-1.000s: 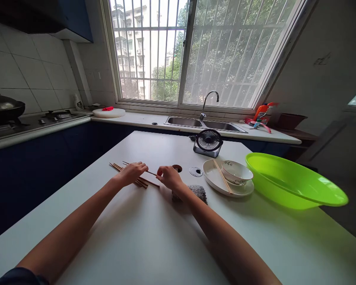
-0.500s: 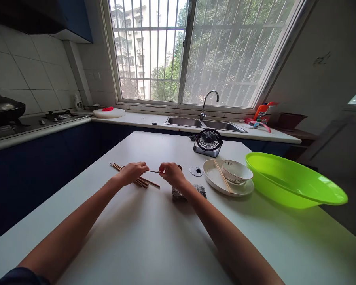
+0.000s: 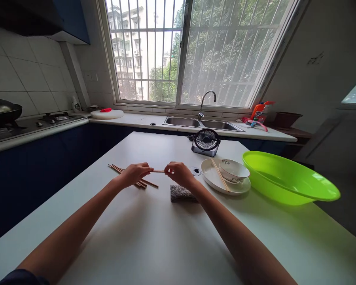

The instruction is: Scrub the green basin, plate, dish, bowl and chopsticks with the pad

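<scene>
We see the left hand (image 3: 135,174) and right hand (image 3: 179,174) pinching opposite ends of one wooden chopstick (image 3: 159,171), fingers closed to a tight fingertip grip, so it spans level between them just above the white table (image 3: 142,237), probably for control at both ends. The loose chopsticks (image 3: 118,170) lie side by side under and behind the left hand, about four or five, exact count unclear since the hand covers part. One grey scouring pad (image 3: 182,193) sits just below the right wrist, within easy reach. One chopstick (image 3: 220,181) lies across one white plate (image 3: 213,183), which also carries one patterned bowl (image 3: 233,171). One green basin (image 3: 287,183) is just beside the plate, one small black fan (image 3: 206,141) behind.
</scene>
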Motion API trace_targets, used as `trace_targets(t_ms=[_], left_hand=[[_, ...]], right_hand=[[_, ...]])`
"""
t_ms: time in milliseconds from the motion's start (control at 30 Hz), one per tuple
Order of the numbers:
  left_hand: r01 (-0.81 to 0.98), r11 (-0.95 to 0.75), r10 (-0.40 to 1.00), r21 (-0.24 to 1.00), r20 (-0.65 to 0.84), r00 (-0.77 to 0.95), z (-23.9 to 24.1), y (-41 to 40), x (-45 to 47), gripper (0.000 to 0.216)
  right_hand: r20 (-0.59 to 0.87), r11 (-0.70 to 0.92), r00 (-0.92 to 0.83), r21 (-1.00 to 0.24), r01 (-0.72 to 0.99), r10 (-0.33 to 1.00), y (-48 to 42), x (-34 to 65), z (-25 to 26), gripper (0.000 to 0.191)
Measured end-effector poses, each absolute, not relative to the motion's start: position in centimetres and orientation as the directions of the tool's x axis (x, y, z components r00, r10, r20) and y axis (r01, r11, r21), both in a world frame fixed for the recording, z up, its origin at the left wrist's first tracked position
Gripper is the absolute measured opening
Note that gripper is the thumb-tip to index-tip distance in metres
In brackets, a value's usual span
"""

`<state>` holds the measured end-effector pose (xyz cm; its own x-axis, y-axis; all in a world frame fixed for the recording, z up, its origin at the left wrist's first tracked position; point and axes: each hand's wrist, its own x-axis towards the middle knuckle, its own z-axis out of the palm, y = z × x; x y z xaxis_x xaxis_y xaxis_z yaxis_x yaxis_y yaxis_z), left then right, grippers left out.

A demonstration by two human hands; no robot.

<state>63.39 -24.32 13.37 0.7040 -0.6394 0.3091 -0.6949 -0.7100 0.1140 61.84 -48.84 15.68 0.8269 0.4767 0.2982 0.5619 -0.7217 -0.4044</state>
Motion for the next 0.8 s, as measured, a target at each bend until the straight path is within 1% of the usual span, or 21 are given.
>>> trace_targets(t_ms=[167,367,500,600,700,800], left_hand=[[-0.689,-0.722,-0.642,0.059,0.312,0.7,13.5,-26.2,62.6,0.026],[-0.702,-0.712,-0.655,0.023,0.337,0.676,13.8,-28.3,62.0,0.022],[-0.705,-0.708,-0.665,-0.046,0.38,0.643,13.8,-30.1,61.8,0.021],[-0.698,-0.705,-0.671,-0.124,0.435,0.6,13.5,-31.7,61.9,0.021],[-0.697,-0.691,-0.682,-0.19,0.491,0.542,13.0,-33.6,62.1,0.023],[-0.703,-0.679,-0.684,-0.213,0.533,0.499,12.6,-35.5,62.4,0.024]], right_hand=[[0.333,-0.707,0.817,-0.412,0.575,0.47,-50.6,60.9,15.6,0.021],[0.372,-0.69,0.806,-0.421,0.589,0.461,-52.8,59.6,15.4,0.018],[0.415,-0.689,0.795,-0.41,0.598,0.443,-54.5,58.9,15.0,0.015],[0.479,-0.682,0.755,-0.363,0.635,0.448,-56.0,58.5,14.4,0.015],[0.559,-0.67,0.689,-0.29,0.683,0.461,-57.6,58.0,13.6,0.015],[0.624,-0.655,0.621,-0.222,0.722,0.474,-59.2,57.5,12.9,0.013]])
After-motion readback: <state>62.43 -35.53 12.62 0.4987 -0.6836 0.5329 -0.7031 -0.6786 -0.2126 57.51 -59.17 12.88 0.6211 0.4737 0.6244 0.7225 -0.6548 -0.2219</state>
